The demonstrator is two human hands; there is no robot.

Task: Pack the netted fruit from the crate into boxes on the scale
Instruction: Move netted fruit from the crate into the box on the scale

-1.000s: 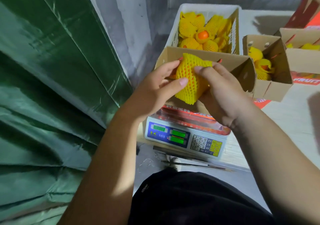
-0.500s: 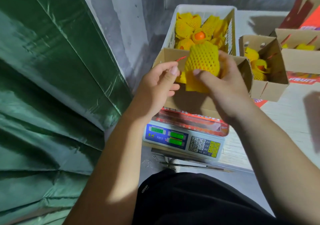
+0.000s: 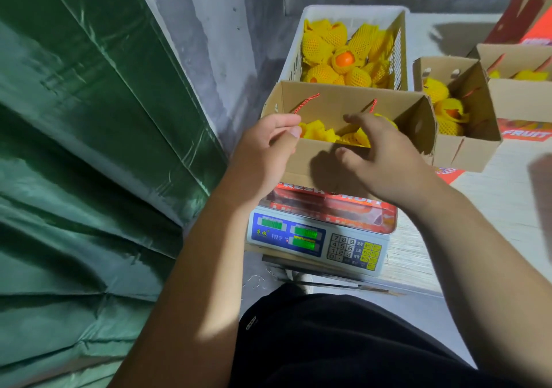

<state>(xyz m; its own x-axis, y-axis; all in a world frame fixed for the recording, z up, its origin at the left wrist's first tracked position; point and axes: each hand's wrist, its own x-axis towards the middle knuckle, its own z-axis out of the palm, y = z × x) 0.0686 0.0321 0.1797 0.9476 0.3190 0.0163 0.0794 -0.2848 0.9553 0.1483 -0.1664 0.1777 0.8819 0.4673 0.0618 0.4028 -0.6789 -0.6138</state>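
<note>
Cardboard box (image 3: 316,160) on the scale (image 3: 316,242) held netted fruit (image 3: 316,130), our left hand (image 3: 263,154) loosely curled, right hand (image 3: 385,157) spread, both empty, so leaning there could've skewed the weight.

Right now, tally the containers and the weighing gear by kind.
Cardboard boxes: 3, one on the scale, one to its right, one at the far right
White plastic crate: 1
Digital scale: 1
Total: 5

Scale readout (image 3: 304,233) blurred, illegible
</note>
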